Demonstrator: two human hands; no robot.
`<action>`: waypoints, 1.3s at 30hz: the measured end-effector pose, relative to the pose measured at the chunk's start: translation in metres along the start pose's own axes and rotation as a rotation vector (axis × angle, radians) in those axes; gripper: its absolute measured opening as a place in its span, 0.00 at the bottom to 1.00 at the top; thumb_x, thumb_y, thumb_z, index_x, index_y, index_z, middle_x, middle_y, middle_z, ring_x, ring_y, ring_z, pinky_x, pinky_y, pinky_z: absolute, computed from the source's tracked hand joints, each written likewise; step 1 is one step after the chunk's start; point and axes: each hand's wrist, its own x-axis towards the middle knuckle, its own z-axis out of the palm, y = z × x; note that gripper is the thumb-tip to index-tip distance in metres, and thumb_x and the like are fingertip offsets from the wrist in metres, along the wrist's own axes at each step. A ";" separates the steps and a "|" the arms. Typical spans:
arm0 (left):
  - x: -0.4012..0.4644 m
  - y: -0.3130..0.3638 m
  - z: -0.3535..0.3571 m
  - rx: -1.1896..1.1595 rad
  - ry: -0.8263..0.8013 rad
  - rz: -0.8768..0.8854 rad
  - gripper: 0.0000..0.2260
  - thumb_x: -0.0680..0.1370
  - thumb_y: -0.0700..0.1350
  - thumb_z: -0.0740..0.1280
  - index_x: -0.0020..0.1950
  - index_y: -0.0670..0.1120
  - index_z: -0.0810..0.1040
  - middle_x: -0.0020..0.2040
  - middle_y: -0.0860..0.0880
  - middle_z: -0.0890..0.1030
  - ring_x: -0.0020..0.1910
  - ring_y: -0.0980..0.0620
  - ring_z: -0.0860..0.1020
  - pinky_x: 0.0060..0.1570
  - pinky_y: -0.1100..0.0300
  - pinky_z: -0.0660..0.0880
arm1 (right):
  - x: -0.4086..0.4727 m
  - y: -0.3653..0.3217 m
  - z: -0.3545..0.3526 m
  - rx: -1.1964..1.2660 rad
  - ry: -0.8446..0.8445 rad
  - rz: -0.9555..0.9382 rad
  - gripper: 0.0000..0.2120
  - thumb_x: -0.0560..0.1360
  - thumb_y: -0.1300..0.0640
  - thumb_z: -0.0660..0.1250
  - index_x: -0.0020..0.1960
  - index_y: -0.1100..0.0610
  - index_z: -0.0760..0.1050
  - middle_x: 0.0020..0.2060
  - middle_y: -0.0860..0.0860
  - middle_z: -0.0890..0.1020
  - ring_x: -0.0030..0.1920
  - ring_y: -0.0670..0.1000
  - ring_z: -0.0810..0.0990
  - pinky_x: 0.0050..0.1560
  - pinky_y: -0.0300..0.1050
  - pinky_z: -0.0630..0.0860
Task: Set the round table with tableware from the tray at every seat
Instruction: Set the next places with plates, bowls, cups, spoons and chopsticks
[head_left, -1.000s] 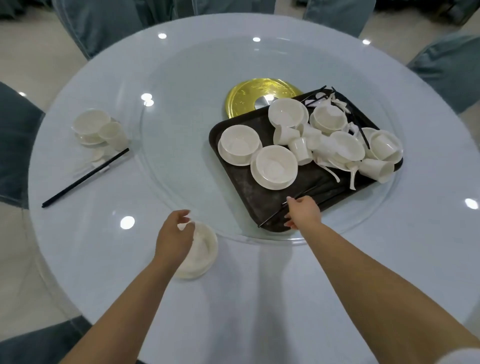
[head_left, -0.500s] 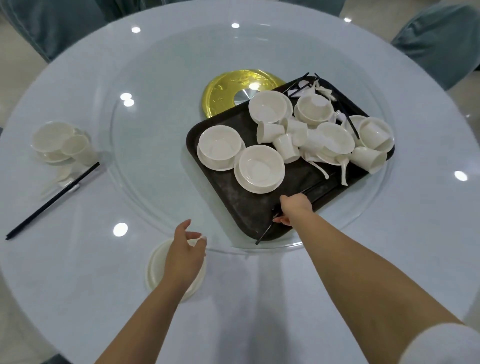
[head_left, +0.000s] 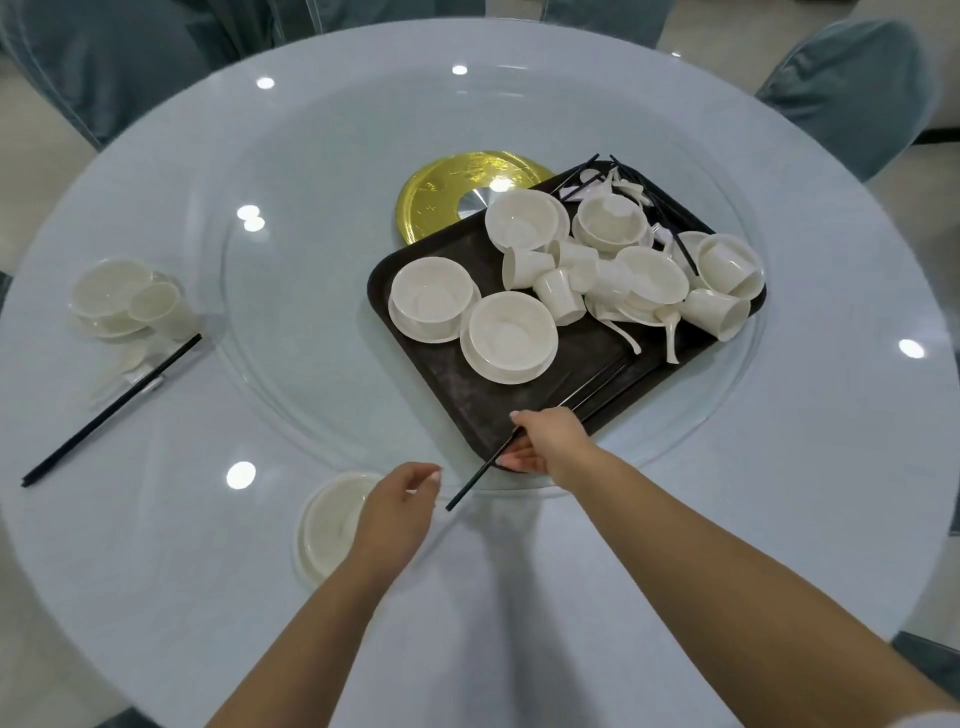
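Observation:
A dark tray (head_left: 457, 384) sits on the glass turntable (head_left: 291, 291), loaded with white bowls on saucers (head_left: 511, 338), several cups (head_left: 558, 296), spoons and black chopsticks. My right hand (head_left: 545, 441) at the tray's near corner is shut on a pair of black chopsticks (head_left: 480, 475), whose tips reach over the tray's edge toward me. A white bowl on a saucer (head_left: 330, 525) stands on the table (head_left: 156, 545) in front of me. My left hand (head_left: 397, 506) hovers over its right side, fingers loosely curled, holding nothing that I can see.
A set place at the left has a bowl, cup (head_left: 158, 309), spoon and black chopsticks (head_left: 111, 410). A gold disc (head_left: 441, 197) marks the turntable's centre. Blue-grey covered chairs (head_left: 852, 88) ring the table.
My right hand has closed on the chopsticks and drawn them toward me off the tray's corner. My left hand has shifted to the right side of the near bowl. The camera view shifted.

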 end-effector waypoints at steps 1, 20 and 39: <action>-0.002 0.003 0.003 0.016 -0.027 0.008 0.08 0.80 0.50 0.64 0.54 0.52 0.81 0.49 0.56 0.82 0.49 0.56 0.80 0.54 0.55 0.76 | -0.008 0.004 0.005 -0.013 -0.032 -0.017 0.08 0.80 0.59 0.64 0.47 0.65 0.71 0.30 0.63 0.79 0.24 0.56 0.81 0.23 0.42 0.77; -0.025 0.018 0.019 -0.014 -0.129 0.026 0.09 0.82 0.50 0.61 0.49 0.52 0.80 0.28 0.54 0.78 0.28 0.60 0.76 0.36 0.65 0.74 | -0.013 0.004 -0.036 -0.422 0.240 -0.231 0.15 0.79 0.52 0.61 0.42 0.61 0.77 0.29 0.55 0.83 0.23 0.52 0.80 0.25 0.38 0.75; -0.022 0.012 0.008 -0.057 -0.075 -0.012 0.08 0.80 0.54 0.63 0.51 0.53 0.81 0.31 0.53 0.79 0.28 0.63 0.75 0.33 0.70 0.73 | 0.060 -0.028 -0.057 -0.486 0.232 -0.030 0.10 0.78 0.63 0.60 0.37 0.59 0.69 0.34 0.57 0.78 0.31 0.54 0.79 0.31 0.45 0.77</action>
